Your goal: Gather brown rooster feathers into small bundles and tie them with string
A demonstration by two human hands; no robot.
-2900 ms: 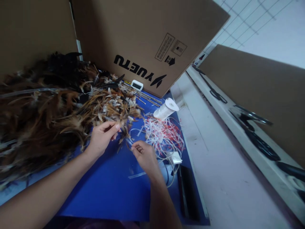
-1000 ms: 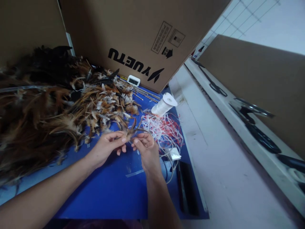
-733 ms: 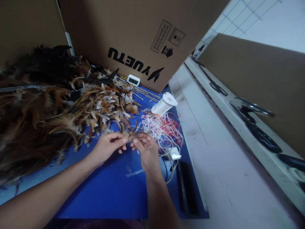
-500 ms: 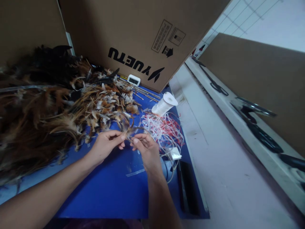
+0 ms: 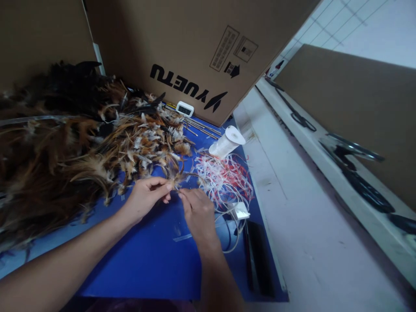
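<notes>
Between my two hands is a small brown feather bunch (image 5: 176, 178), its tips fanning away from me. My left hand (image 5: 150, 196) pinches it near the base with thumb and forefinger. On its other side, my right hand (image 5: 197, 211) is closed with fingers and thumb together at the lower end of the feathers; whether anything thin is between them is too small to see. A large heap of brown and black feathers (image 5: 130, 143) lies just beyond and to the left of my hands.
A white spool (image 5: 224, 145) stands behind a tangle of red and white strips (image 5: 224, 177). Right of my hand are a white charger (image 5: 239, 211) with cable and a dark flat object (image 5: 261, 260). Sticks (image 5: 203, 127), a small digital clock (image 5: 184, 109) and a cardboard box (image 5: 182, 47) are at the back.
My right hand has turned over, so its back now faces up and its fingers are closed by the feather base. My left hand keeps its pinch. The view has shifted slightly.
</notes>
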